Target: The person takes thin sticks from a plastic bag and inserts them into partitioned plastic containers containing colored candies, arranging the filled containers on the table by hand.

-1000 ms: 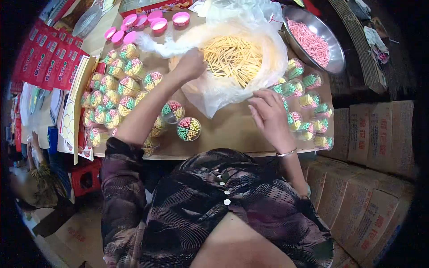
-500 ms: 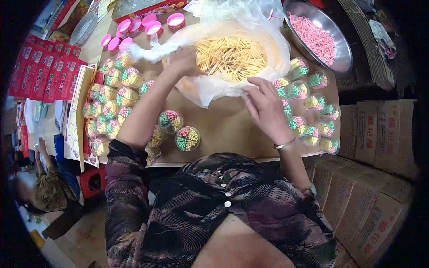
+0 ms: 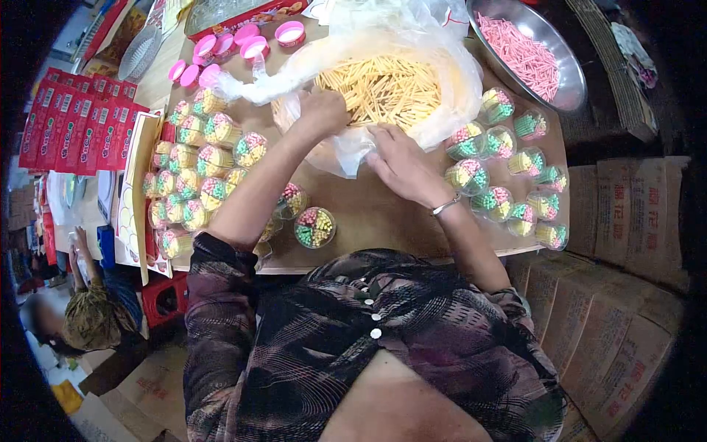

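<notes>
A clear plastic bag (image 3: 456,96) lies open at the back of the table, filled with thin yellow sticks (image 3: 390,81). My left hand (image 3: 324,112) is closed at the bag's left side, against the sticks. Its fingers are curled out of sight, so what they hold is hidden. At the near rim of the bag, my right hand (image 3: 403,166), below a silver bracelet, has its fingers over the plastic and its thumb outside. A round clear cup (image 3: 315,227) of pink, yellow and green sticks stands nearest me, with several similar cups (image 3: 210,158) around my left forearm.
More filled cups (image 3: 501,144) stand at the right. A metal bowl (image 3: 571,77) of pink sticks is at the back right. Pink lids (image 3: 247,33) lie at the back left, near red packaging (image 3: 81,121). Cardboard boxes (image 3: 604,317) are stacked at right. Another person (image 3: 96,317) is at far left.
My left hand has moved right and slightly down along the sticks. The right hand has shifted left along the bag's near rim, its fingers now over the plastic. The view has shifted slightly.
</notes>
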Demonstrator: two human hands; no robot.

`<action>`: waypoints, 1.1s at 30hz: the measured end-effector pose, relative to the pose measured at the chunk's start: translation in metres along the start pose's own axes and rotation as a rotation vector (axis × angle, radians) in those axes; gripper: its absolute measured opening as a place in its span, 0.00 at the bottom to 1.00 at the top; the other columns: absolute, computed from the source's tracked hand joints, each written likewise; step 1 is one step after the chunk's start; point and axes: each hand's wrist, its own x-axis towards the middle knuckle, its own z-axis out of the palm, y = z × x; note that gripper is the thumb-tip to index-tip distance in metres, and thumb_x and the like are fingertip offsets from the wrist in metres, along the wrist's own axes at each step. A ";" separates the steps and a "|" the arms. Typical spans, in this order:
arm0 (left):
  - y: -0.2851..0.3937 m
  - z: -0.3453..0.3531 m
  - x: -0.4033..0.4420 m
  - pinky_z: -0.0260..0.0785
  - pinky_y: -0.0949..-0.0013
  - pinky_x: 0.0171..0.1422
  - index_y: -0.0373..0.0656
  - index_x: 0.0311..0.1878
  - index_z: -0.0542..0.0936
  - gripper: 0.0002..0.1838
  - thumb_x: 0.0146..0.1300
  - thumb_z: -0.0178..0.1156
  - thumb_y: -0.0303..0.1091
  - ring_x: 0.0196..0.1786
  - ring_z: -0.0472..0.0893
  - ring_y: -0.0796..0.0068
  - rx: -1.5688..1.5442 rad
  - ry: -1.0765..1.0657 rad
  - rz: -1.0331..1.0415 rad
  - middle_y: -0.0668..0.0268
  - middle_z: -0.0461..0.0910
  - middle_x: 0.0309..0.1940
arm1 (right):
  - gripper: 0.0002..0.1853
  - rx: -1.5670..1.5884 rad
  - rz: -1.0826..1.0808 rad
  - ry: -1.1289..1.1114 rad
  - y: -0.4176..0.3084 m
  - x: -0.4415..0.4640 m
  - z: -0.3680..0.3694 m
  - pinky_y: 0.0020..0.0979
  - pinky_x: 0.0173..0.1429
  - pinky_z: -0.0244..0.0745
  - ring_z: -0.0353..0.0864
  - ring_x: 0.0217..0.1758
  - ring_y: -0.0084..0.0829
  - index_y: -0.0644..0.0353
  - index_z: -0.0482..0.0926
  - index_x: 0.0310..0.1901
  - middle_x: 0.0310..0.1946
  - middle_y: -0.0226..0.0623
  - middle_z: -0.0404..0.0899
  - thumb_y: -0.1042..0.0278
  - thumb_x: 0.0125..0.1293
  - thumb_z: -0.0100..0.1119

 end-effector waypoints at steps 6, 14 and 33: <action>0.002 0.013 -0.004 0.67 0.57 0.44 0.38 0.46 0.76 0.17 0.58 0.58 0.39 0.40 0.79 0.55 -0.147 0.611 0.349 0.53 0.81 0.36 | 0.25 0.563 -0.001 0.328 0.015 0.011 0.000 0.35 0.62 0.67 0.72 0.59 0.44 0.65 0.65 0.64 0.61 0.47 0.69 0.63 0.69 0.44; 0.037 -0.007 -0.008 0.70 0.60 0.43 0.36 0.42 0.69 0.13 0.55 0.59 0.27 0.38 0.78 0.54 -0.894 0.241 0.593 0.50 0.79 0.36 | 0.21 0.424 0.158 0.597 0.026 0.039 -0.005 0.32 0.53 0.71 0.78 0.48 0.37 0.64 0.72 0.58 0.48 0.44 0.79 0.62 0.70 0.44; 0.021 0.004 -0.008 0.72 0.64 0.49 0.32 0.70 0.55 0.44 0.50 0.64 0.31 0.47 0.77 0.57 -0.620 0.392 0.539 0.44 0.71 0.56 | 0.13 0.435 0.217 0.653 0.026 0.052 0.005 0.28 0.32 0.67 0.70 0.24 0.26 0.61 0.76 0.32 0.23 0.33 0.77 0.59 0.67 0.56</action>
